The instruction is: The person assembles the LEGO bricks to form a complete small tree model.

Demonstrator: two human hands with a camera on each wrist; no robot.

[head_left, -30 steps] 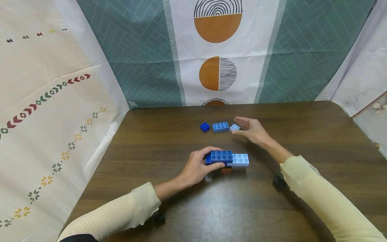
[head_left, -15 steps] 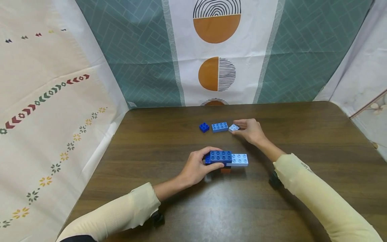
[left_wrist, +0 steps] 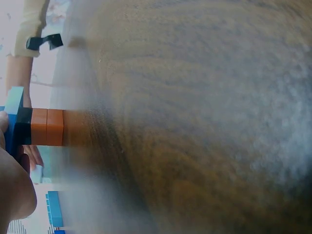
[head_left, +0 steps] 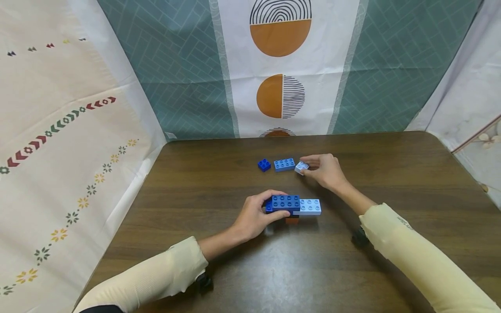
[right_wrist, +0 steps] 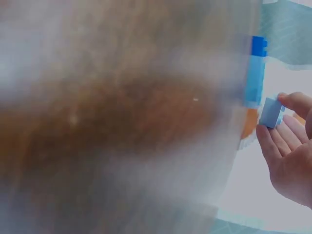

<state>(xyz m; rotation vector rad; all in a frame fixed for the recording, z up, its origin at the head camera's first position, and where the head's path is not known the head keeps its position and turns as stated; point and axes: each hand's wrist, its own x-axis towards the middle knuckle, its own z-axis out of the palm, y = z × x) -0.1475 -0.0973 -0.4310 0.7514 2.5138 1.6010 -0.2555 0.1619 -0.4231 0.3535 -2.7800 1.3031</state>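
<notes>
Nearest, on the near left side of the stack of bricks (head_left: 294, 209), lay the left sleeve (head_left: 156, 265), cream-coloured, with a black device (head_left: 204, 282) below its cuff. On the stack's near right was the right sleeve (head_left: 422, 256), with a second black device (head_left: 359, 238) below its cuff. The left hand (head_left: 252, 215) held the stack from its left end in a narrow grip, thumb along the near face and fingers on the far one. The stack stood upright on the brown wooden table (head_left: 203, 174): two orange blocks (left_wrist: 47, 127) at its foot, a black block (left_wrist: 23, 126) above them, a dark blue brick (head_left: 286, 201) on top and a pale blue brick (head_left: 311, 207) jutting out to the right.

Beyond the stack and to its right, the right hand (head_left: 328, 171) pinched a small whitish-blue block (head_left: 301, 168) between thumb and fingers, the grip narrow, the block tilted. Just left of that block, behind the stack, lay a light blue brick (head_left: 284, 164); behind the stack's left end, a little apart, lay a royal-blue block (head_left: 264, 165). Farthest beyond the stack hung a teal and white cloth (head_left: 176, 65) with orange half-circles.
</notes>
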